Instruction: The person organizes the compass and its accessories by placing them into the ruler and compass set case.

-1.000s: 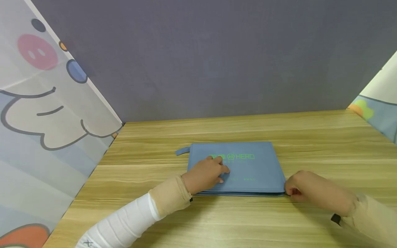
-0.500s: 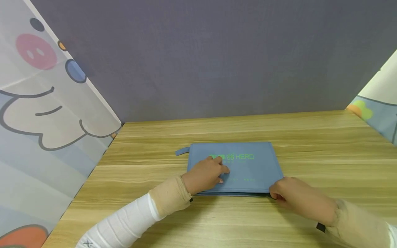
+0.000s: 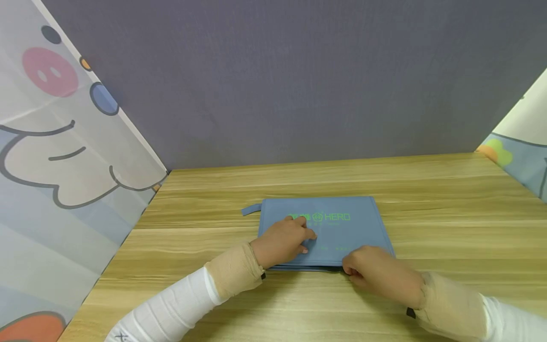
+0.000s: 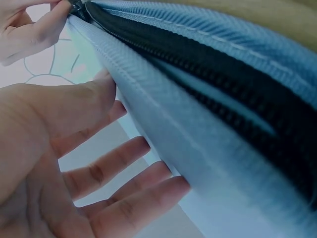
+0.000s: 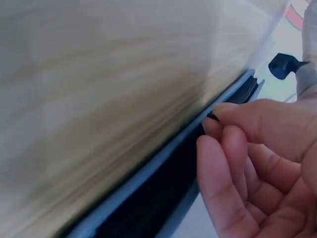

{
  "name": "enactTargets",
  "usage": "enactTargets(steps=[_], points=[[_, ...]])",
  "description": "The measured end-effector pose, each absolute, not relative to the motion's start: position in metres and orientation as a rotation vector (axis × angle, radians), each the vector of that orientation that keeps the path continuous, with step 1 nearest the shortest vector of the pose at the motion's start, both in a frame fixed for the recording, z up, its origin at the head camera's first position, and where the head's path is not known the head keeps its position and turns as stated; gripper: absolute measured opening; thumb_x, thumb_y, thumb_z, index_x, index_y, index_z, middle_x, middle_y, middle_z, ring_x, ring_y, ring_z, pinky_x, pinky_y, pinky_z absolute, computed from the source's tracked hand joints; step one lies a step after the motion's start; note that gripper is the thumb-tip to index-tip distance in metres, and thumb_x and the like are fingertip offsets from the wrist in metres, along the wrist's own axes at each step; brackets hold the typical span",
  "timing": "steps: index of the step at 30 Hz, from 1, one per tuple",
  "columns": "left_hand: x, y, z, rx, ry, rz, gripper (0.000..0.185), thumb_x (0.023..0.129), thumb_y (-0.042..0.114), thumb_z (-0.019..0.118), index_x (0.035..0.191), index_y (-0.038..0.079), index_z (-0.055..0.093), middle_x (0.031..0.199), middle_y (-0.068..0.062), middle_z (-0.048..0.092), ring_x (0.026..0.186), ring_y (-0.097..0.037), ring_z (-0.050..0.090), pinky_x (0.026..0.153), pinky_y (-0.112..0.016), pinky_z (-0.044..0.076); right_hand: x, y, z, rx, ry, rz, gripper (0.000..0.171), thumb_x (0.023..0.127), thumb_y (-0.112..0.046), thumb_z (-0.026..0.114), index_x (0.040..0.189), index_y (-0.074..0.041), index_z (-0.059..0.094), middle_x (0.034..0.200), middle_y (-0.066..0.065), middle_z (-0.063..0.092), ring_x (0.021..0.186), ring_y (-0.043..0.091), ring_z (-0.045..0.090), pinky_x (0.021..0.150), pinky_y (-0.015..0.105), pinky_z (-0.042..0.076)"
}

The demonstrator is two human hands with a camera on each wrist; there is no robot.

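A blue zippered document pouch (image 3: 342, 233) with green lettering lies flat on the table. My left hand (image 3: 283, 241) rests on its upper face with spread fingers; the left wrist view shows the thumb and fingertips (image 4: 173, 191) against the cover. At the pouch's near edge my right hand (image 3: 376, 271) pinches a small black zipper pull (image 5: 213, 116) between thumb and finger. Close up in the left wrist view, the black zipper (image 4: 198, 74) has its teeth parted from the slider (image 4: 79, 9) toward the camera. Nothing inside the pouch can be made out.
A blue strap (image 3: 251, 209) sticks out from the pouch's left side. The wood-grain table (image 3: 205, 204) surrounds it. Behind rises a grey panel (image 3: 290, 85), with cartoon-printed sheets (image 3: 64, 152) at the left and at the right.
Along the near edge, my right hand has travelled left from the pouch's right corner with the zipper pull. The left hand and the pouch have stayed in place.
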State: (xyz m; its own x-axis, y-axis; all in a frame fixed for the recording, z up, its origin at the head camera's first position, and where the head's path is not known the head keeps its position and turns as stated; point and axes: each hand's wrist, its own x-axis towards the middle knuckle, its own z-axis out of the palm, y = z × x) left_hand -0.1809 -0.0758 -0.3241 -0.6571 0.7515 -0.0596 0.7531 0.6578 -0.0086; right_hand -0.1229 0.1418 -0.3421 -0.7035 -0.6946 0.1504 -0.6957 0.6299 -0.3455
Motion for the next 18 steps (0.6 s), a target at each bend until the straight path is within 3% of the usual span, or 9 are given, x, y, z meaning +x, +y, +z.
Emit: enactTargets(steps=[11,14,18], points=[[-0.196,-0.079,-0.323,1.34,2.71,0.161,0.036,0.081,0.024,0.075,0.116,0.017,0.069,0.098,0.0,0.061,0.079,-0.012,0.054,0.071,-0.022,0.045,-0.123,0.124,-0.344,1.198,-2.839,0.633,0.044,0.072,0.009,0.066,0.056,-0.018,0.035,0.058,-0.014,0.022,0.055,0.0,0.023,0.048,0.016,0.024],[-0.21,-0.086,-0.316,1.331,2.614,0.283,0.032,0.084,0.018,0.072,0.115,0.013,0.068,0.102,-0.002,0.062,0.087,-0.013,0.057,0.076,-0.023,0.046,-0.123,0.123,-0.345,1.187,-2.837,0.633,0.042,0.072,0.009,0.066,0.056,-0.018,0.038,0.057,-0.014,0.026,0.054,0.0,0.025,0.048,0.016,0.026],[-0.23,-0.096,-0.308,1.236,2.589,0.327,0.032,0.085,0.01,0.069,0.117,0.01,0.066,0.117,-0.005,0.062,0.108,-0.019,0.057,0.092,-0.031,0.045,-0.122,0.121,-0.346,1.157,-2.829,0.617,0.039,0.071,0.009,0.065,0.056,-0.018,0.042,0.056,-0.014,0.033,0.054,0.0,0.028,0.048,0.016,0.029]])
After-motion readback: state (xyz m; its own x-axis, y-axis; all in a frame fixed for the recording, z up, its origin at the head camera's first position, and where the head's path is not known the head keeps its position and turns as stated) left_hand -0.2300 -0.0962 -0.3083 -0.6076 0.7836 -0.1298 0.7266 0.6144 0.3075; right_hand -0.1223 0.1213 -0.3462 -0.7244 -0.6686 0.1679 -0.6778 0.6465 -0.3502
